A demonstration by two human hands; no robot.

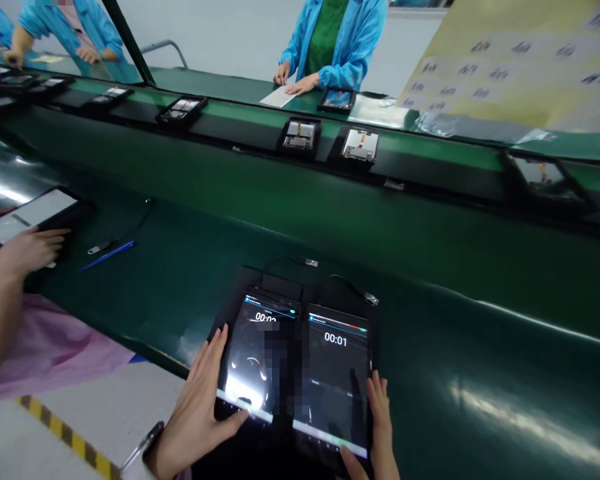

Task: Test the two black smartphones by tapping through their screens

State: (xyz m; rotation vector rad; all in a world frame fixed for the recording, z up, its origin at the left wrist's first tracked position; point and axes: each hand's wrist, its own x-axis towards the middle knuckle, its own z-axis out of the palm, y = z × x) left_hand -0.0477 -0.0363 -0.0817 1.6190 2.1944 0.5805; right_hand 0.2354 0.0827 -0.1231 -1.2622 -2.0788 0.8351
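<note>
Two dark tablets lie side by side before me, their screens lit with timers. The left tablet [247, 347] shows a timer whose last digit is partly cut off; the right tablet [335, 380] reads 00:01. My left hand [200, 407] grips the left tablet by its left edge, fingers along the side and thumb over the lower screen. Around the right edge of the right tablet is my right hand [380, 420], its thumb at the bottom corner. Short cables with metal plugs, a left plug [307, 262] and a right plug [371, 299], lie just beyond the tablets.
At left, a co-worker's hand [30, 250] rests on another tablet [30, 213], near a blue pen [107, 255] and a USB plug [99, 249]. Opened devices [360, 145] line the conveyor [250, 120]. Across it, a person in blue [350, 40] handles a white sheet [279, 97]. Paper [520, 67] hangs upper right.
</note>
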